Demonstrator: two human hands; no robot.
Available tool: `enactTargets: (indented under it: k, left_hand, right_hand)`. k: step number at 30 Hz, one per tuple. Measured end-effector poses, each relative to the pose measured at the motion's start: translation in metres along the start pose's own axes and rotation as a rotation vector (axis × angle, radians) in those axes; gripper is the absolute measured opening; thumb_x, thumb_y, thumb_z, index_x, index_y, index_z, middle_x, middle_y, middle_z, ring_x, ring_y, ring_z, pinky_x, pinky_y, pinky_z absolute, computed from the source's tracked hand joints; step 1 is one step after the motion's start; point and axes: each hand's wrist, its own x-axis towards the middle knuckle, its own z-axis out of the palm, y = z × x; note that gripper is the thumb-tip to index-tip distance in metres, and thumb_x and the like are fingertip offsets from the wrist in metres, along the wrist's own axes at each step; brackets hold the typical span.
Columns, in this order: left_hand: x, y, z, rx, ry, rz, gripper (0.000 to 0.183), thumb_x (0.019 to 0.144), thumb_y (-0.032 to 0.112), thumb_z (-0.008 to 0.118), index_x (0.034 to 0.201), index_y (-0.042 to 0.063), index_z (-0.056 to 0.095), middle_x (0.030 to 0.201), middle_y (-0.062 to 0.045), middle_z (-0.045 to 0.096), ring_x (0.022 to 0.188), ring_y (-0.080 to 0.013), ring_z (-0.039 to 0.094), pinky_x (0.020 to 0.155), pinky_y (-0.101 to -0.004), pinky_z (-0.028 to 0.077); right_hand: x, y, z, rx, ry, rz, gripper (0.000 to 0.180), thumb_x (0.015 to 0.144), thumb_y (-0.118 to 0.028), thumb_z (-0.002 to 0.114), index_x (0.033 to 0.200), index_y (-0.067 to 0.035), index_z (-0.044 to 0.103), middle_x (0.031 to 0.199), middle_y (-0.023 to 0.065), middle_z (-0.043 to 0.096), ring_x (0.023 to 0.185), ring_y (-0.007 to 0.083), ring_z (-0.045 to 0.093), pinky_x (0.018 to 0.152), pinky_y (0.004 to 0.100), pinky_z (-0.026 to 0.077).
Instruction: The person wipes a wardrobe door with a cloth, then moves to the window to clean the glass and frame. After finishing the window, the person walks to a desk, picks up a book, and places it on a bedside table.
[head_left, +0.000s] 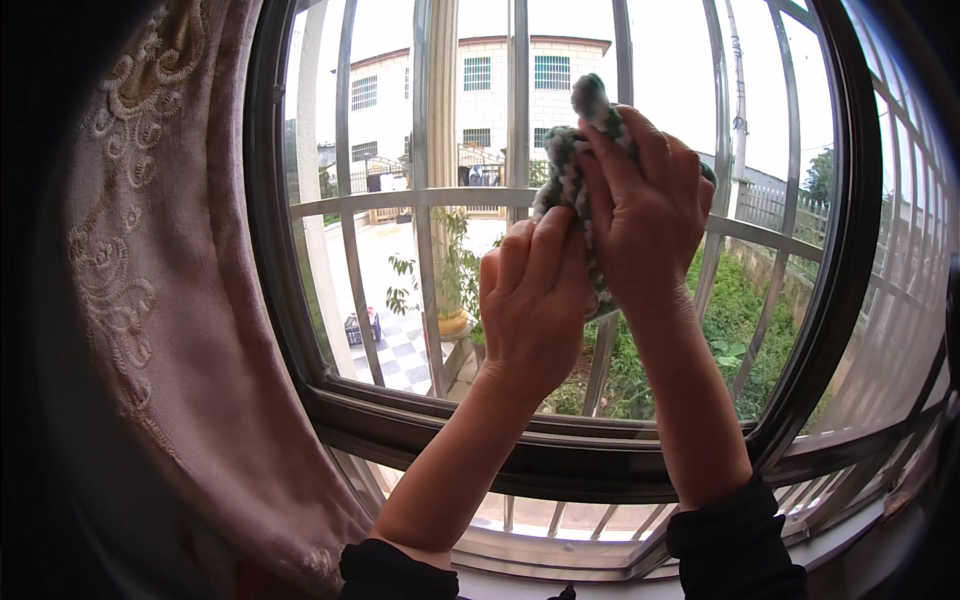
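Observation:
A green and white fluffy cloth (561, 169) is bunched up in front of the window pane (480, 300). My right hand (649, 202) grips its upper part, with folds showing between and above the fingers. Lower and to the left, my left hand (536, 289) holds the near edge of the same cloth, its fingertips pressed into it. Part of the cloth is hidden behind both hands. Whether it touches the glass all over cannot be told.
A dark window frame (480, 427) surrounds the pane, with metal security bars (465, 197) beyond it. An embroidered pink curtain (217, 300) hangs at the left. At the lower right runs a pale sill (832, 544). Outside stand a building (495, 105) and green plants (637, 375).

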Motion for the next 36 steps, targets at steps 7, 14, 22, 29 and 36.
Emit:
enactTargets:
  k: [7,14,22,29,36]
  left_hand:
    - [-0.085,-0.018,-0.048,0.048,-0.11,-0.193,0.03,0.074,0.006,0.063,0.102,-0.003,0.061,0.11,-0.015,0.058,0.097,-0.0284,0.056,0.083,-0.0367,0.043]
    - [-0.099,0.005,-0.048,-0.024,-0.197,-0.157,0.032,0.074,0.006,0.063,0.105,-0.003,0.061,0.113,-0.017,0.058,0.097,-0.0286,0.056,0.084,-0.0363,0.043]
    - [-0.077,0.062,-0.015,-0.164,-0.269,0.065,0.034,0.073,0.007,0.058,0.105,-0.002,0.061,0.111,-0.013,0.056,0.1,-0.0271,0.053,0.084,-0.0385,0.041]
    - [-0.048,0.132,0.018,-0.238,-0.302,0.236,0.037,0.072,0.01,0.057,0.107,-0.001,0.063,0.113,-0.012,0.055,0.103,-0.0246,0.051,0.086,-0.0383,0.04]
    - [-0.058,0.139,0.026,-0.234,-0.24,0.229,0.035,0.071,0.011,0.058,0.104,0.001,0.065,0.114,-0.011,0.055,0.103,-0.0237,0.051,0.084,-0.0384,0.04]
  right_hand:
    - [-0.064,-0.073,-0.008,0.338,-0.19,-0.097,0.028,0.072,-0.021,0.064,0.099,-0.017,0.069,0.118,-0.0014,0.056,0.098,0.0167,0.05,0.083,0.0331,0.036]
    - [-0.105,-0.045,-0.029,0.39,-0.215,-0.114,0.027,0.074,-0.02,0.062,0.099,-0.015,0.068,0.121,0.0041,0.054,0.101,0.0181,0.052,0.083,0.0305,0.039]
    - [-0.114,0.04,-0.082,0.076,-0.152,0.098,0.027,0.078,-0.009,0.063,0.104,-0.013,0.069,0.115,0.01,0.056,0.099,0.0222,0.054,0.083,0.0321,0.039]
    - [-0.136,0.111,-0.116,-0.091,-0.074,0.28,0.03,0.084,-0.007,0.059,0.114,-0.011,0.063,0.12,0.0189,0.049,0.104,0.0337,0.05,0.088,0.0425,0.039]
    - [-0.15,0.114,-0.12,-0.113,-0.145,0.277,0.031,0.089,-0.01,0.051,0.119,-0.008,0.059,0.122,0.0207,0.047,0.109,0.0359,0.046,0.091,0.0442,0.036]
